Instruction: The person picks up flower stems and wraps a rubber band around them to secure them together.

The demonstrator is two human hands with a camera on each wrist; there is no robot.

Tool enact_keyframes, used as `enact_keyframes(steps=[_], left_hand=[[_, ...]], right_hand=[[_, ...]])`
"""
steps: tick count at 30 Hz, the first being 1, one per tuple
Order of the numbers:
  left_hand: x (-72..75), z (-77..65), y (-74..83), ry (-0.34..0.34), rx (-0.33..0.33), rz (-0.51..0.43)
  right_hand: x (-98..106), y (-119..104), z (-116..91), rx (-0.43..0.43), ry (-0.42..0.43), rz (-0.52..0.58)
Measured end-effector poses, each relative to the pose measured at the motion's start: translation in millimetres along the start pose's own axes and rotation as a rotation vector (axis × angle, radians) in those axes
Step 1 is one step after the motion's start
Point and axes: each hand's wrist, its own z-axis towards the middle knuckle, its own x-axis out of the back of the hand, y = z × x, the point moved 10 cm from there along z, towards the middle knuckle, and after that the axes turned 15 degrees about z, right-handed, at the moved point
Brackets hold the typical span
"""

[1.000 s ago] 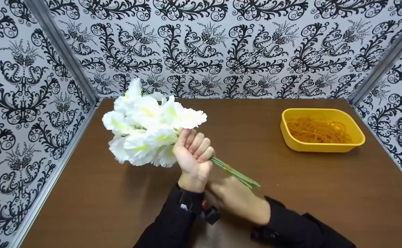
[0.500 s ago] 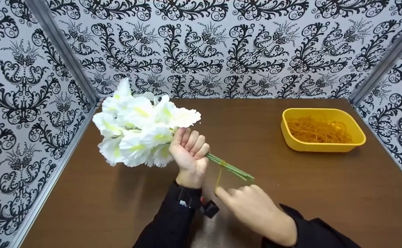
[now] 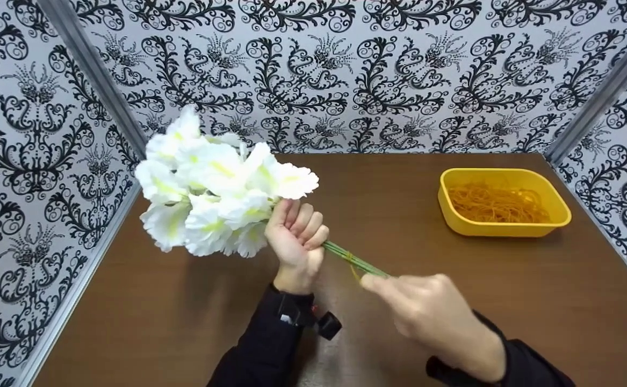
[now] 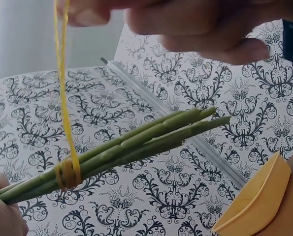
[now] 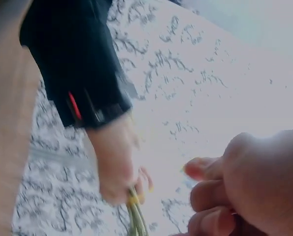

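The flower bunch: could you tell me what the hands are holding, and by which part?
Left hand grips the flower bunch by its stems, just under the blooms; right hand pinches the stretched loop of the rubber band.

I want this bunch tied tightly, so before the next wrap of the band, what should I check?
1. Left hand grips the green stems firmly below the white flowers: ok.
2. Rubber band already wound round the stems: ok.
3. Right hand pinches the stretched loop of the band: ok.
4. Stem ends lie together, not splayed: ok.
5. Band tight enough to hold: cannot tell.
6. Yellow tray of spare bands clear of both hands: ok.
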Motion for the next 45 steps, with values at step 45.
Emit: enact_keyframes(steps=[45], left_hand=[[17.0,1.5,30.9,0.131,-0.136,-0.065]], right_hand=[[-1,21,-7,-0.094,0.109,-0.021]])
